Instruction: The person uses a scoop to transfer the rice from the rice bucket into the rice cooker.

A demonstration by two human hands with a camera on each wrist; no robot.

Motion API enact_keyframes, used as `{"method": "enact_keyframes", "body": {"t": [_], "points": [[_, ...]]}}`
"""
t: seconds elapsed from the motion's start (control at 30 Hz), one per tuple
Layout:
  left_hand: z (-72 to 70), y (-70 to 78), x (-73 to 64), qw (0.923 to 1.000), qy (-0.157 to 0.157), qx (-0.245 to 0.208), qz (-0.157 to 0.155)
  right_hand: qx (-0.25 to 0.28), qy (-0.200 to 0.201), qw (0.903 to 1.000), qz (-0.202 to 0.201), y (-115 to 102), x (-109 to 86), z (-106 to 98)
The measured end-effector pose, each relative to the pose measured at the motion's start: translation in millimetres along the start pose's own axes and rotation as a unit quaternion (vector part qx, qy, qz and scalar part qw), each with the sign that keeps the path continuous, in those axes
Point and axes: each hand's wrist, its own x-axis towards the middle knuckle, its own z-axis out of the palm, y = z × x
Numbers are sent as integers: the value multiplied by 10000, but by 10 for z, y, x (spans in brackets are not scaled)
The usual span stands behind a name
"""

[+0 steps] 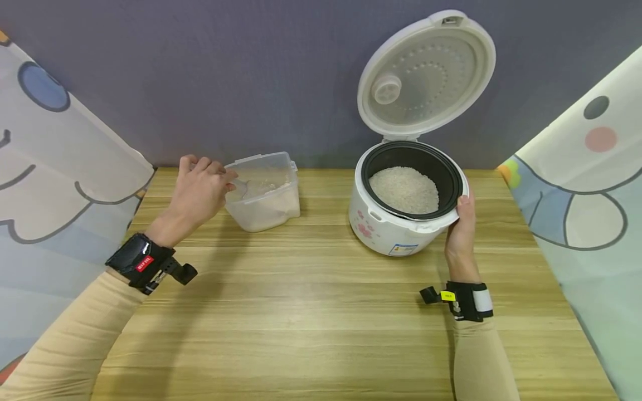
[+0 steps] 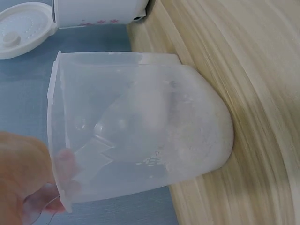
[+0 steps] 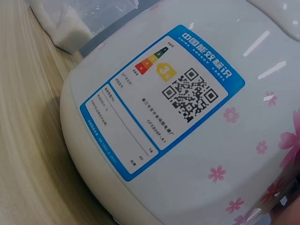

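Note:
My left hand (image 1: 200, 186) reaches over the near-left rim of a translucent plastic container (image 1: 263, 214) and pinches a clear plastic scoop (image 1: 243, 190). The scoop's head lies inside the container, seen faintly through the wall in the left wrist view. White rice (image 2: 192, 136) fills the container's lower part. On the right stands a white rice cooker (image 1: 371, 223) with pink flowers. Its black inner pot (image 1: 451, 186) holds a mound of white rice (image 1: 403, 189). My right hand (image 1: 462, 228) holds the cooker's right side, thumb up at the rim; its other fingers are mostly hidden.
The cooker's lid (image 1: 426, 72) stands raised at the back. Both vessels stand near the far edge of a wooden table (image 1: 301, 312), before a grey-blue backdrop (image 1: 251, 83). Cartoon-printed cloth (image 1: 602, 184) hangs at either side. An energy label (image 3: 164, 103) is stuck on the cooker's front.

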Motion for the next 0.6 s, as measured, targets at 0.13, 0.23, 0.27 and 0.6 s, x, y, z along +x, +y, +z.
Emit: {"method": "enact_keyframes", "body": {"t": [0.13,0.23,0.27,0.6], "points": [[0,5,-9,9999,104,-9,7,11,-18,10000,-48,5,-5,0],[-2,7,-26,9999,129,-44,-33,98,-30,9999,-39,12,-6,-3],[-4,6,-34,9999,133,-87,-63,115,-26,9999,-21,15,-7,-3],[-12,-28,-94,9977,305,-454,-393,53,-16,10000,28,2,-5,4]]}}
